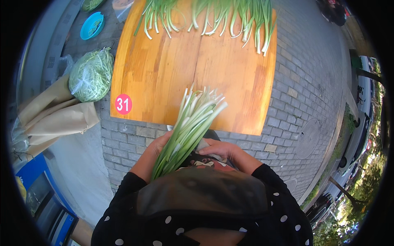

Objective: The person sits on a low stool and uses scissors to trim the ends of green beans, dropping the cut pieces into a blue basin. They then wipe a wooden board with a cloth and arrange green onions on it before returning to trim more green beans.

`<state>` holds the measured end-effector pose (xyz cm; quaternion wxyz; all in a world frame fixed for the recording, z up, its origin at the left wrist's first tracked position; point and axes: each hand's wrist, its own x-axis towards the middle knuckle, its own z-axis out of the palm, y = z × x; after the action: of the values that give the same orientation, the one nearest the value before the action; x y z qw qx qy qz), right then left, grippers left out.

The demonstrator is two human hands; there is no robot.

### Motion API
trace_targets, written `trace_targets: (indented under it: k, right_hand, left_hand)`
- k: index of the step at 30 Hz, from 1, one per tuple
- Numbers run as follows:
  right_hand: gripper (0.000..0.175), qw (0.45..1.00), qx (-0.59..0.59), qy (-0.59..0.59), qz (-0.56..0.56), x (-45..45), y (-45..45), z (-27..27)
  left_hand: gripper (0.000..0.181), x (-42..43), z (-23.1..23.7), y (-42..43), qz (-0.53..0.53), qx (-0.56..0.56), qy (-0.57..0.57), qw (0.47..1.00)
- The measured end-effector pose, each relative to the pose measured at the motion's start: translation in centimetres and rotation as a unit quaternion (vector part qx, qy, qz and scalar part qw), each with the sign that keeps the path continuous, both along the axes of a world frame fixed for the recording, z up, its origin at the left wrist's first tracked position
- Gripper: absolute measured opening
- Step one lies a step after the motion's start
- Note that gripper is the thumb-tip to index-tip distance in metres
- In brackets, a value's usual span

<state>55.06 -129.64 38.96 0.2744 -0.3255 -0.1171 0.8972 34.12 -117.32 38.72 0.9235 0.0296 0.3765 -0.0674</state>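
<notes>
In front of my body I hold a bunch of green onions (pixel 192 123), with the white ends tilted up over the near edge of the wooden table (pixel 184 67). My left hand (pixel 161 144) grips it from the left side, its fingers mostly hidden behind the stalks. On the other side, my right hand (pixel 218 148) has its thumb pressed on a grey cloth-like piece (pixel 203 145), just right of the bunch. More green onions (pixel 209 18) lie in a row along the far end of the table, their white ends towards me.
A round red sticker (pixel 123 104) with a number marks the near left corner. Left of the table are a clear bag of shredded greens (pixel 91 75), brown paper sacks (pixel 61 120) and a blue basin (pixel 92 26). Brick paving (pixel 295 92) runs along the right.
</notes>
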Motion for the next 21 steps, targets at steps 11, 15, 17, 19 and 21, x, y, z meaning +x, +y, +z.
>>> trace_targets:
  k: [11, 15, 17, 19, 21]
  right_hand:
    - [0.076, 0.941, -0.033, -0.158, -0.298, 12.4, 6.2, 0.4]
    - [0.076, 0.934, -0.05, -0.182, -0.305, 14.5, 7.6, -0.5]
    - [0.076, 0.934, -0.075, -0.165, -0.308, 14.5, 8.3, -1.4]
    - [0.074, 0.934, -0.086, -0.202, -0.283, 13.9, 9.1, -2.3]
    - [0.072, 0.926, -0.093, -0.241, -0.277, 12.8, 10.1, -2.9]
  left_hand:
    - [0.054, 21.5, -10.0, 7.8, -0.009, 0.171, -0.131, 0.976]
    - [0.051, 23.4, -12.4, 7.7, 0.015, 0.298, -0.102, 0.949]
    - [0.05, 22.8, -13.7, 7.4, 0.035, 0.355, -0.077, 0.931]
    - [0.048, 21.7, -15.4, 7.7, -0.048, 0.524, -0.004, 0.85]
    - [0.046, 20.1, -16.9, 9.3, -0.224, 0.745, 0.111, 0.618]
